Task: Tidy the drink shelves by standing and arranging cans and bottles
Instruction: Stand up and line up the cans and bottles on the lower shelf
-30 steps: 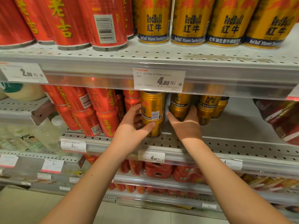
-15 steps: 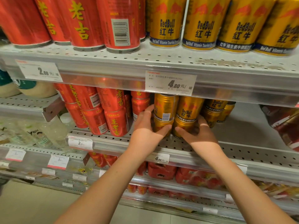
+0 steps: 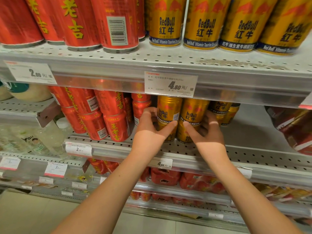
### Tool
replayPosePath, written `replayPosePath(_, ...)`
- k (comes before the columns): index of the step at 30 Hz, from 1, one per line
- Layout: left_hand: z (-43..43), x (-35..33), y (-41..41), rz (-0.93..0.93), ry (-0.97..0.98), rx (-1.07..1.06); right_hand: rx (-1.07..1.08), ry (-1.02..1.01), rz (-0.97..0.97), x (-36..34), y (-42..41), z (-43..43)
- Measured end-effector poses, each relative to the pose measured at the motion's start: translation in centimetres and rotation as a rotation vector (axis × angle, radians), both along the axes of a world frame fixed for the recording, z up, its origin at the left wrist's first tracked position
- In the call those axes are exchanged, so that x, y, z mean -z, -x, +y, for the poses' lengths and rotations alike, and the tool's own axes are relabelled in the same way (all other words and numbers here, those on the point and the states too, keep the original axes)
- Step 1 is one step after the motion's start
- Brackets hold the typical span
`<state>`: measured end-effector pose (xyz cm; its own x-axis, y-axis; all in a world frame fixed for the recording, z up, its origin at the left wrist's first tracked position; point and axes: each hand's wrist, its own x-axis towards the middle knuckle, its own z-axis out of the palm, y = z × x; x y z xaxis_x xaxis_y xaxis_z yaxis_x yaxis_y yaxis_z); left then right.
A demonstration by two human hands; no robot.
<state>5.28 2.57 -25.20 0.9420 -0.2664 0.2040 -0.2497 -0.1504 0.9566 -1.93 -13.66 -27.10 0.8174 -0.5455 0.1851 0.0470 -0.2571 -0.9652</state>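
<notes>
At the centre of the frame, on the middle shelf (image 3: 244, 156), the left stack (image 3: 168, 109) and right stack (image 3: 194, 114) of gold cans stand upright, side by side, two high. The left hand (image 3: 150, 132) wraps the left stack, fingers (image 3: 148, 112) curled behind, thumb across the front; the right hand (image 3: 208, 134) grips the right stack likewise. These look nearly placed; the rear cans (image 3: 222, 110) sit further back, unaligned. The lower cans and the far side of both grips are largely hidden.

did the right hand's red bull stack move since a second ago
Yes. The right hand drew the right Red Bull stack forward toward the shelf's front edge, now level with the left Red Bull stack in the left hand.
</notes>
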Motion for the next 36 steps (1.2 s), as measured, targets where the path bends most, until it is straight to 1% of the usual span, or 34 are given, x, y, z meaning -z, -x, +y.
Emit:
replayPosePath(4,0.5,0.6,-0.4,-0.084,-0.166,0.024,-0.091,0.045,0.015,-0.3,-0.2,-1.1)
replayPosePath(8,0.7,1.1,-0.4,-0.100,-0.139,0.018,-0.246,0.081,0.072,-1.1,-0.1,-2.5)
replayPosePath(10,0.4,1.2,-0.6,-0.103,-0.137,-0.005,-0.282,0.079,0.099,-1.2,-0.1,-2.8)
replayPosePath(14,0.0,1.4,-0.7,-0.090,-0.144,-0.016,-0.257,0.083,0.153,-0.8,0.0,-2.9)
replayPosePath(16,0.0,1.7,0.0,-0.091,-0.103,-0.048,-0.187,0.117,0.180,-0.5,0.6,-2.9)
replayPosePath(19,0.3,2.0,2.2,-0.189,-0.040,-0.216,0.001,0.097,0.076,0.0,2.5,-4.0)
replayPosePath(21,-0.1,2.5,4.2,-0.236,-0.045,-0.222,0.060,0.108,0.021,0.0,4.3,-5.9)
replayPosePath(25,-4.1,3.0,8.1,-0.212,-0.081,-0.123,0.031,0.171,0.027,-0.6,6.6,-11.3)
replayPosePath(30,-10.6,2.4,9.9,-0.148,-0.224,-0.029,0.005,0.256,0.131,-1.8,6.5,-15.7)
replayPosePath(33,-13.7,1.7,9.2,-0.167,-0.254,-0.054,-0.052,0.334,0.189,-1.9,6.3,-16.2)
replayPosePath(36,-16.1,0.6,7.6,-0.113,-0.275,-0.104,-0.109,0.298,0.204,-1.3,5.7,-16.0)
